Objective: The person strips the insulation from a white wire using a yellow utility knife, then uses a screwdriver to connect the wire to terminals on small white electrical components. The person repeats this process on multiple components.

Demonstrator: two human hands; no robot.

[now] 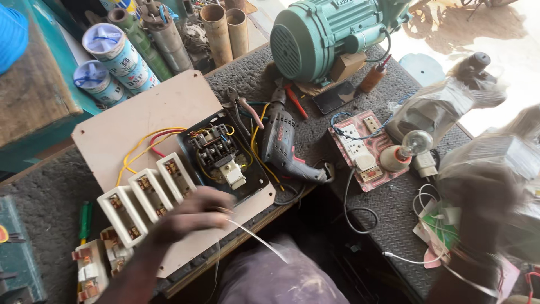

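Observation:
My left hand (pixel 188 217), blurred by motion, hovers over the near edge of a pale board (pixel 140 112), fingers pinched on a thin white wire (pixel 259 239) that trails to the right. The board carries three white fuse holders (pixel 149 194) and an open black switch box (pixel 222 155), joined by yellow and red wires (pixel 146 143). My right hand (pixel 478 214) is a dark blur at the right, beside clear plastic bags (pixel 450 98). Whether it grips anything is unclear.
A grey power drill (pixel 281 141) and pliers (pixel 242 107) lie beside the board. Behind stands a green electric motor (pixel 320 34). A pink socket board (pixel 360 149) with a light bulb (pixel 419 141) sits to the right. A green screwdriver (pixel 84 219) lies left, pipes and tape rolls (pixel 112 53) behind.

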